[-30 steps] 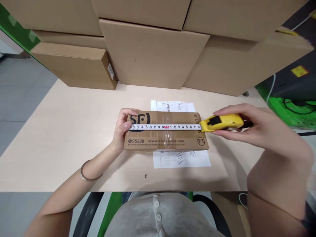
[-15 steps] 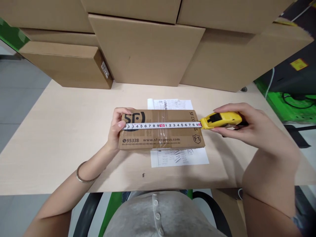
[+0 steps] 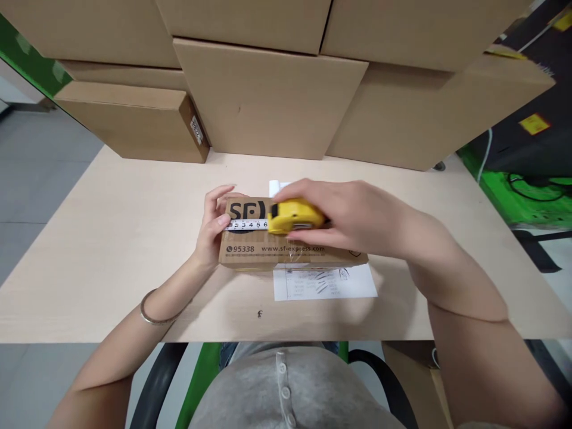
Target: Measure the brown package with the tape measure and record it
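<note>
A small brown cardboard box (image 3: 250, 259) with SF Express print lies over a printed paper sheet (image 3: 304, 287) on the desk. My left hand (image 3: 213, 229) wraps its left end, the thumb pressing the end of the tape blade against the top edge. My right hand (image 3: 353, 214) is closed around a yellow tape measure (image 3: 297, 215), held above the middle of the box. Between thumb and case runs a short stretch of white blade (image 3: 246, 224), showing numbers up to about 6. The box's right part is partly hidden under my right hand.
Large cardboard boxes (image 3: 268, 101) stand stacked along the back of the pale wooden desk (image 3: 111, 256). A flatter carton (image 3: 134, 119) with a label is at the back left. Black cables (image 3: 536, 182) lie on a green surface at right.
My right hand has moved left with the tape measure, from the box's right end to its middle. The exposed blade has become much shorter. My left hand stays at the left end.
</note>
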`<state>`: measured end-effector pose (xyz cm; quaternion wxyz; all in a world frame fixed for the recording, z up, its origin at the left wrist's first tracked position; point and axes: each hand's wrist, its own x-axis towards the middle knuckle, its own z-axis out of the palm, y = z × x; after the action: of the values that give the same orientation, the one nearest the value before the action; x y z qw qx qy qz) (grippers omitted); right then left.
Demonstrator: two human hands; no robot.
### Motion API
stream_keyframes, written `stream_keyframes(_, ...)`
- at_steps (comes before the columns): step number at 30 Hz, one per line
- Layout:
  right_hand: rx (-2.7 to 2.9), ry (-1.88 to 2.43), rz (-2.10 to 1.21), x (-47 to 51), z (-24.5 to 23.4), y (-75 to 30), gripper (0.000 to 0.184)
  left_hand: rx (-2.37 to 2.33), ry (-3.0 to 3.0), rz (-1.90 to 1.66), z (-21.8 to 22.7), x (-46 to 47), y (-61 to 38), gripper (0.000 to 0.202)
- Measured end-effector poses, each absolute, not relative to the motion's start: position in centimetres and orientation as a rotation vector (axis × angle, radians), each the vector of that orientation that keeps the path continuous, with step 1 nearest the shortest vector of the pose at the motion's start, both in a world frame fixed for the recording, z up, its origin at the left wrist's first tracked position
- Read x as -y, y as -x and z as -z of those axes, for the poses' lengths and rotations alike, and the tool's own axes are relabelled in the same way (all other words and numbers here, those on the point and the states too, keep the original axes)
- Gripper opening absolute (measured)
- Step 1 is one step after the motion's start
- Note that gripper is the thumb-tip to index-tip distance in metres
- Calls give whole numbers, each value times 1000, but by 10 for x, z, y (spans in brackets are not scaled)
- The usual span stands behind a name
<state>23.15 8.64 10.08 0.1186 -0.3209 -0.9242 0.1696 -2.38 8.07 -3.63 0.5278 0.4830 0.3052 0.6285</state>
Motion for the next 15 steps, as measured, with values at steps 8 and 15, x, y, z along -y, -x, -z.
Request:
stream_keyframes(8, 2762, 653, -481, -100, -94, -172, 33, -596, -1376, -1415, 59, -75, 59, 120)
stream_keyframes(15, 2588, 787, -474, -92, -111, -188, 39, -836, -1377, -1312, 52, -61, 53, 107)
